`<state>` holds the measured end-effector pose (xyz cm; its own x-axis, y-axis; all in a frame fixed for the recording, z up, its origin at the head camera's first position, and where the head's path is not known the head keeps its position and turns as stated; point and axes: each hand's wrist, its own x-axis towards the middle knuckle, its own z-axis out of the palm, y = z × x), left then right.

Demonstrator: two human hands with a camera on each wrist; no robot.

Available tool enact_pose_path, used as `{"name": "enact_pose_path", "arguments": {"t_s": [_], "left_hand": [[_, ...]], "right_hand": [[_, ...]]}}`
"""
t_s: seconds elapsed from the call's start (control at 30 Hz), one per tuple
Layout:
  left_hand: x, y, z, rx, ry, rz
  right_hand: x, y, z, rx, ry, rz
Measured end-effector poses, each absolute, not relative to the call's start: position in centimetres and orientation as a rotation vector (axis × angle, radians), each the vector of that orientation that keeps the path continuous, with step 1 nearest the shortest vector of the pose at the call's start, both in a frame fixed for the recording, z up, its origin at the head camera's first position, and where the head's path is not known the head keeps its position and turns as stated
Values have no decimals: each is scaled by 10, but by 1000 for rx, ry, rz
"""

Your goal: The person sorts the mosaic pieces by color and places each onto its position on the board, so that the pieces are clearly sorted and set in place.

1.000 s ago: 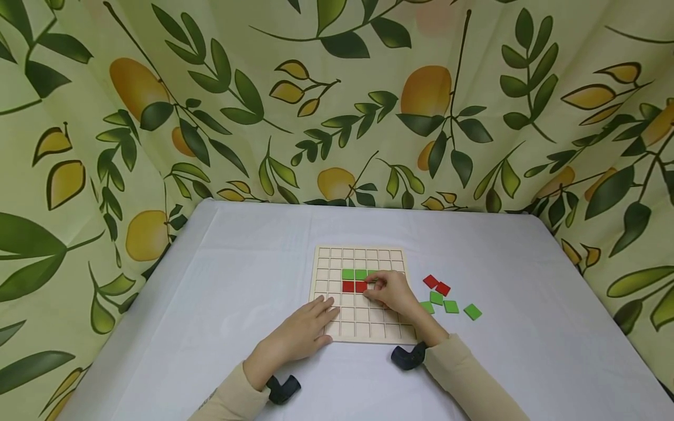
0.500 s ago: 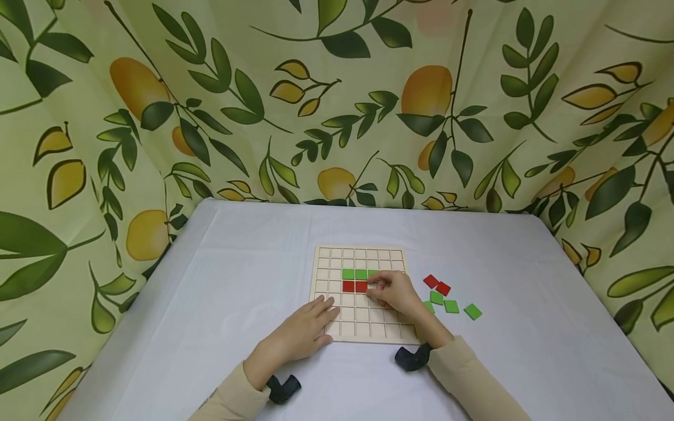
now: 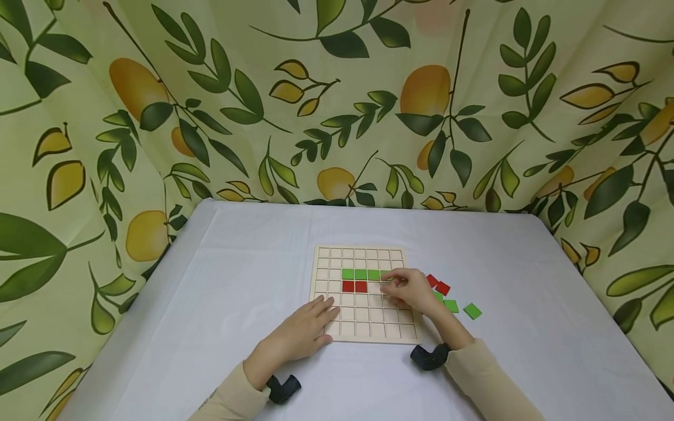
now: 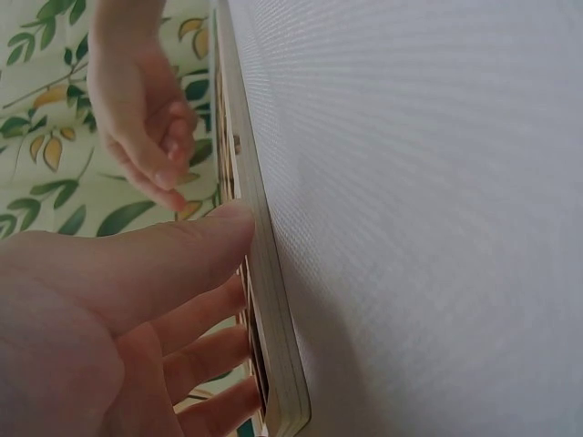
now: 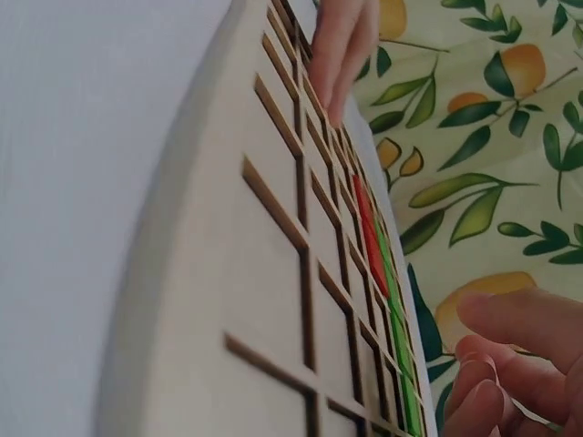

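Observation:
A wooden grid board (image 3: 363, 331) lies on the table. In one of its rows several green tiles (image 3: 360, 274) sit side by side, and two red tiles (image 3: 355, 286) sit in the row nearer the person. My left hand (image 3: 300, 330) rests with spread fingers on the board's near left corner; the left wrist view has its thumb (image 4: 182, 259) along the board's edge. My right hand (image 3: 408, 290) is over the board's right side, fingertips at the rightmost visible green tile. Between its thumb and loosely bent fingers, no tile shows in the right wrist view (image 5: 510, 364).
Right of the board lie loose red tiles (image 3: 443, 288) and loose green tiles (image 3: 473, 311), partly hidden by the right hand. A white cloth (image 3: 253, 263) covers the table. A leaf-and-fruit patterned curtain (image 3: 337, 117) surrounds it. Black curved pieces (image 3: 429, 356) sit at the wrists.
My right hand has moved right along the green row, uncovering the third green tile and part of a fourth. It now hides more of the loose tiles. The left hand has stayed still.

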<state>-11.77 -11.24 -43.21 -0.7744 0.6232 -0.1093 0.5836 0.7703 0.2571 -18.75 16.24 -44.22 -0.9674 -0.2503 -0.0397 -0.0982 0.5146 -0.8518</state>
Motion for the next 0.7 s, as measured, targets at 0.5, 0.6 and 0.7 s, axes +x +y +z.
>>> {"name": "enact_pose_path", "arguments": {"t_s": [0.5,0.6,0.7], "left_hand": [[-119,-112,-434,948,2778,314],[-118,-112,-433,947,2777,324],[-117,-112,-433,949,2779,328]], "right_hand": [[-190,194,-429,-288,2571,-1459],[-190,201,-429,-264,2578,-1468],[-190,207,-429,-235,2606,-1465]]}}
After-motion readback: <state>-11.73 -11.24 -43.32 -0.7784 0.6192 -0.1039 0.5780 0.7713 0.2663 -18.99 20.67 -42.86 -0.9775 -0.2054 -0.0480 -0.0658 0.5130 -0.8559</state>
